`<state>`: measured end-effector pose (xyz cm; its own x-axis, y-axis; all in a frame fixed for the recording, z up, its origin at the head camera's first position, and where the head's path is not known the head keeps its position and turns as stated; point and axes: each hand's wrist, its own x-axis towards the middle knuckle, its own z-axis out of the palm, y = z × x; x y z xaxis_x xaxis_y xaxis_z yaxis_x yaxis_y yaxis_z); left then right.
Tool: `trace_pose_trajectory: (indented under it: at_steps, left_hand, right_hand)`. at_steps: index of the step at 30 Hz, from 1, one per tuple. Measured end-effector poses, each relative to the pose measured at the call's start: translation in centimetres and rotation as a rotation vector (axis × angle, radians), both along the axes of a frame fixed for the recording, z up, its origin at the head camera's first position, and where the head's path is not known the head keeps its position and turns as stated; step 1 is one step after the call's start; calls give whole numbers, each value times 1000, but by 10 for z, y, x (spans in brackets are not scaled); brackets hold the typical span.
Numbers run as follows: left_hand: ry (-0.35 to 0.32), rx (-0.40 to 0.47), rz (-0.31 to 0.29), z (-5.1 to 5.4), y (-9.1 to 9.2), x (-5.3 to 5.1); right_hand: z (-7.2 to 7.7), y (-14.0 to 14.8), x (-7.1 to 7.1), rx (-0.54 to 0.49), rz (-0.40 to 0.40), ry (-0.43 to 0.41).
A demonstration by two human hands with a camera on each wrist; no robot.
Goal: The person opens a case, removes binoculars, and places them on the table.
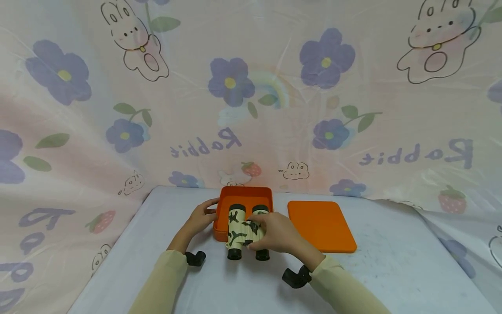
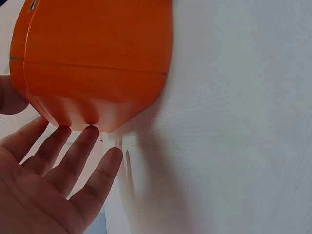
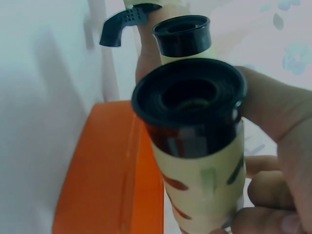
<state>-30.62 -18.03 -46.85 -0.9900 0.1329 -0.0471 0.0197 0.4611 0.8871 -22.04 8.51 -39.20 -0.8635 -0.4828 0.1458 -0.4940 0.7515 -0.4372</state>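
Note:
Cream binoculars (image 1: 237, 226) with dark camouflage patches and black ends are held over the front of an orange box (image 1: 220, 235). My right hand (image 1: 280, 233) grips the right barrel, thumb on the near side and fingers round the far part. In the right wrist view the black eyepiece end of the binoculars (image 3: 202, 180) faces the camera, beside the orange box (image 3: 105, 170). My left hand (image 1: 201, 218) touches the left side of the box; in the left wrist view the fingers (image 2: 80, 153) are spread, some fingertips against its wall.
A flat orange lid (image 1: 321, 226) lies on the white table (image 1: 392, 261) to the right of the box. Behind the table hangs a printed curtain (image 1: 266, 131) with flowers and rabbits. Black camera mounts (image 1: 296, 278) sit at both wrists.

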Motion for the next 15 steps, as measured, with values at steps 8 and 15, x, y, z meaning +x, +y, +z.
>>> trace_pose_trajectory:
  at_steps: [8,15]
  left_hand:
    - [9,-8,-10,0,0,0]
    - [2,-10,-9,-1,-1,-1]
  right_hand:
    - [-5,11,22,22,10,-26]
    - [-9,21,35,65,10,-21]
